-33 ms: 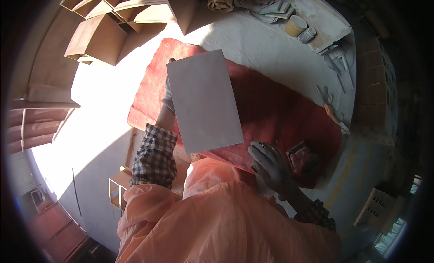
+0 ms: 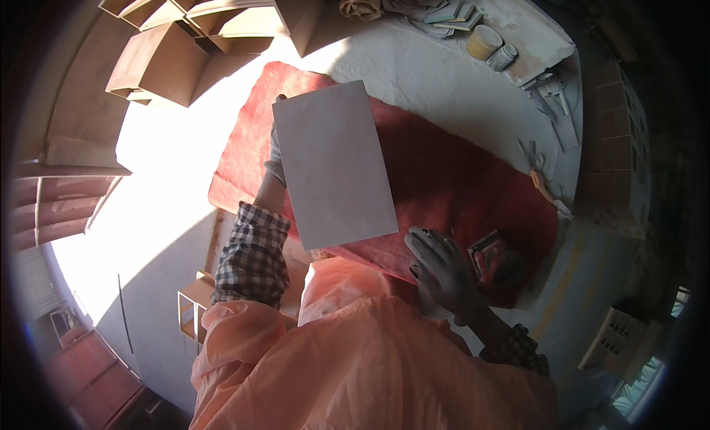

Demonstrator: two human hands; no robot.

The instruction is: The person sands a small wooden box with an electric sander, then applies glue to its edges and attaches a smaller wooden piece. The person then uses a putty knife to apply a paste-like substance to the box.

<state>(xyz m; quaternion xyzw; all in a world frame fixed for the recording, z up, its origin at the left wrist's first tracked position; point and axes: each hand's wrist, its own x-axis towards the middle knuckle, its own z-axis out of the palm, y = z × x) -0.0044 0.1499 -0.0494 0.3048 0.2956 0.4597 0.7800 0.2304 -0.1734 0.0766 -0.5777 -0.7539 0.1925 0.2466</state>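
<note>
A flat grey rectangular panel (image 2: 336, 164) is held up over a red cloth (image 2: 462, 175). My gloved left hand (image 2: 276, 153) grips the panel by its left edge; most of its fingers are hidden behind the board. Just off the panel's lower right corner is my gloved right hand (image 2: 441, 273), fingers stretched out and nothing visible in it. To the right of that hand, a red and black tool that looks like a power sander (image 2: 494, 258) lies on the cloth.
Wooden box frames (image 2: 166, 64) stand at the far left. Along the far right edge are a yellowish tub (image 2: 484, 42), a smaller can (image 2: 502, 57) and several hand tools, one orange-handled (image 2: 542, 184). A small wooden frame (image 2: 194, 306) stands at left.
My right hand has shifted very slightly up and left. The panel and my left hand look unchanged.
</note>
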